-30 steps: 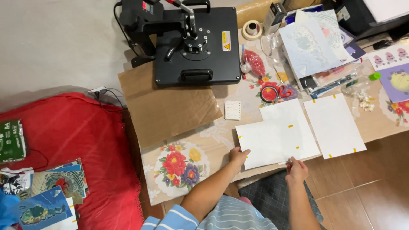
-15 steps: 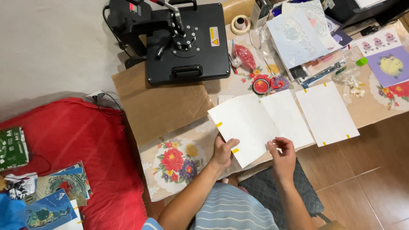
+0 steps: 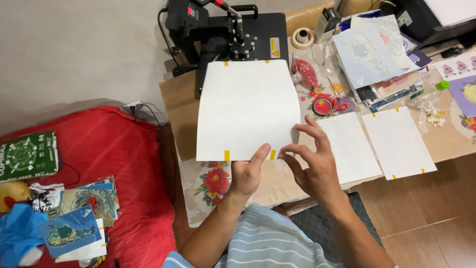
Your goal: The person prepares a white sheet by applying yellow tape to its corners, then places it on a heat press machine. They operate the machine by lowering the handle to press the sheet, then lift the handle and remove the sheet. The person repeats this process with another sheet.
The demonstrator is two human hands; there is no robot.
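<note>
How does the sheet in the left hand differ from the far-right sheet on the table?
The held sheet is lifted off the table, pinched at its bottom edge by the left hand; the far-right sheet lies flat, untouched. The held sheet looks larger, being nearer the camera. Both are white with small yellow tape tabs at the edges.

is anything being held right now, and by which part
The left hand holds a white sheet by its bottom edge, thumb on top beside a yellow tape tab. The right hand hovers open, holding nothing.
</note>
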